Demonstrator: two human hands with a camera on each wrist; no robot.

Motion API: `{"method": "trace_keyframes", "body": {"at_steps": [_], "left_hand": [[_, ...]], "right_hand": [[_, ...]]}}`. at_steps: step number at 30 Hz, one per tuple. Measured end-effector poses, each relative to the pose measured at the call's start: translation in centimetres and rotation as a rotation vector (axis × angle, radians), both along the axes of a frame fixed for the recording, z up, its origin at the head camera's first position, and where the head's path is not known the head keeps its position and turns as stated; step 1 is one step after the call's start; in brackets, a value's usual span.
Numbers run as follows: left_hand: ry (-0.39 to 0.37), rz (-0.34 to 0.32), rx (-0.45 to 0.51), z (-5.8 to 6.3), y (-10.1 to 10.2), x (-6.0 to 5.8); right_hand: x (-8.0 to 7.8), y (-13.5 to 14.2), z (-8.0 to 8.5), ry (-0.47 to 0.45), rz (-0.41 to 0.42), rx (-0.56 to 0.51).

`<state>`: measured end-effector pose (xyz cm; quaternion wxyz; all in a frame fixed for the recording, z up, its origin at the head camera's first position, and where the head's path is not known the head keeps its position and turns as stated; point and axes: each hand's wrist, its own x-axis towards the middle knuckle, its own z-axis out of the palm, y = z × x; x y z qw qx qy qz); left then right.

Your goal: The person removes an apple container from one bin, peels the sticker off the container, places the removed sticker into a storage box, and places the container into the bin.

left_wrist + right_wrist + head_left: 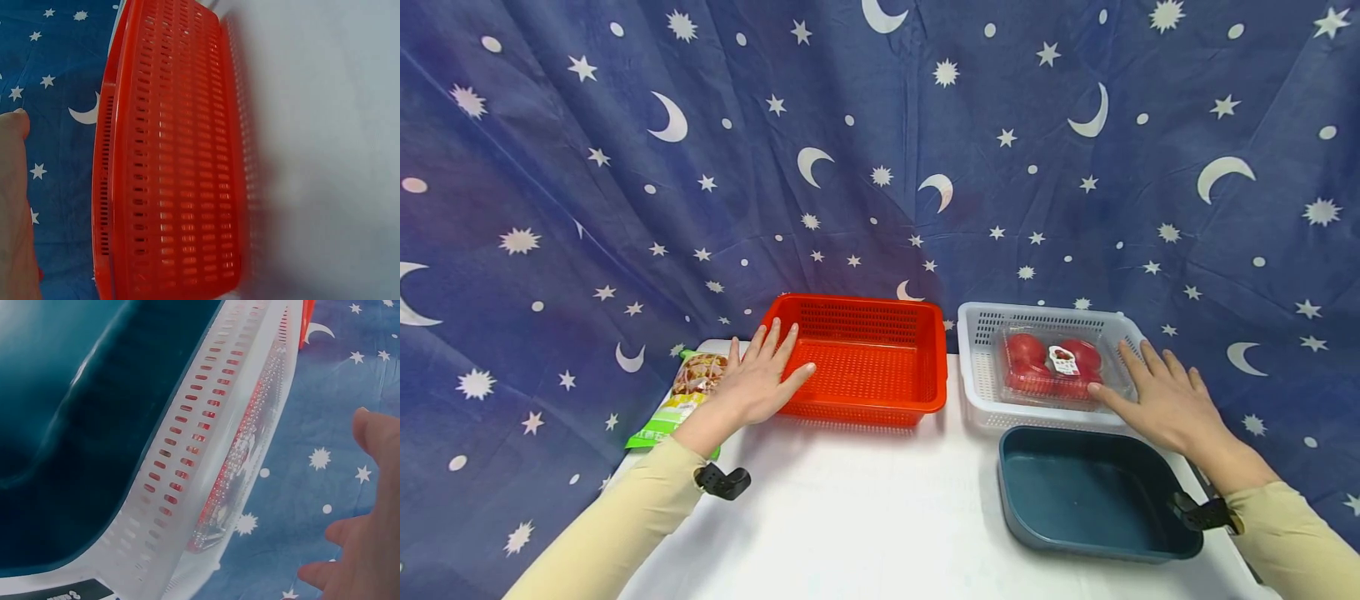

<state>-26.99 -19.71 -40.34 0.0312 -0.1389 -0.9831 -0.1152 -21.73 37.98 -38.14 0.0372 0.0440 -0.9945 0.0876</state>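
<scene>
My left hand (756, 383), fingers straight and spread, hovers at the left end of the red plastic basket (937, 358), which has nothing in it. Beside that hand lies a green and yellow food bag (679, 408) with brown, lumpy contents showing, partly hidden by the hand. My right hand (1172, 408) is spread over the right end of a white perforated basket (972, 375). Inside this basket sits a clear plastic box of round red fruit (1030, 371) with a white label. Both hands hold nothing.
A dark teal tub (1011, 500) stands in front of the white basket, below the right forearm. The white table (850, 517) extends in front of the red basket. A blue curtain (880, 125) with moons and stars hangs right behind the baskets.
</scene>
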Motion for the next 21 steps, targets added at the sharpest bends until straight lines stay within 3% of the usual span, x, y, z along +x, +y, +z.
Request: {"method": "trace_keyframes", "body": {"at_steps": [10, 21], "left_hand": [[0.02, -0.036, 0.042, 0.1, 1.7, 0.4], [0.041, -0.082, 0.098, -0.2, 3.8, 0.9]], "right_hand": [[-0.2, 0.0, 0.3, -0.028, -0.002, -0.051], [-0.3, -0.2, 0.3, 0.048, -0.003, -0.079]]}}
